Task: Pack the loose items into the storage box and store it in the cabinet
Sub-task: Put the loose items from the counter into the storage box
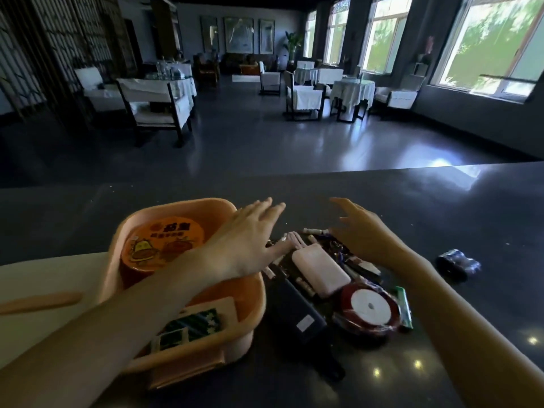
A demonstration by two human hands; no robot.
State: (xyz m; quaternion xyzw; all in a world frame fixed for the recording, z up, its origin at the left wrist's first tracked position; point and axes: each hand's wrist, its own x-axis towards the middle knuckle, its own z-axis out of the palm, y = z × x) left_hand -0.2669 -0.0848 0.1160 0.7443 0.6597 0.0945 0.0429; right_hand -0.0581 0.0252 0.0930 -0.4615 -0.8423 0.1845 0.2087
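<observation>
A peach storage box [117,245] stands on the dark counter, holding an orange round tub [160,244] and a green-and-white packet [191,322]. Right of it lies a pile of loose items: a white power bank [321,273], a red ribbon spool [368,309], a dark flat case [297,310], pens and small tubes. My left hand [250,234] reaches across the box's right rim, fingers spread, thumb touching the pile's left edge. Fingers apart, my right hand [362,231] hovers over the pile's far side. Neither hand holds anything.
A dark crumpled wrapper [457,262] lies alone on the counter to the right. A peach lid [38,301] rests on a pale surface at the left. Beyond the counter's far edge [265,175] are a floor, dining tables and chairs.
</observation>
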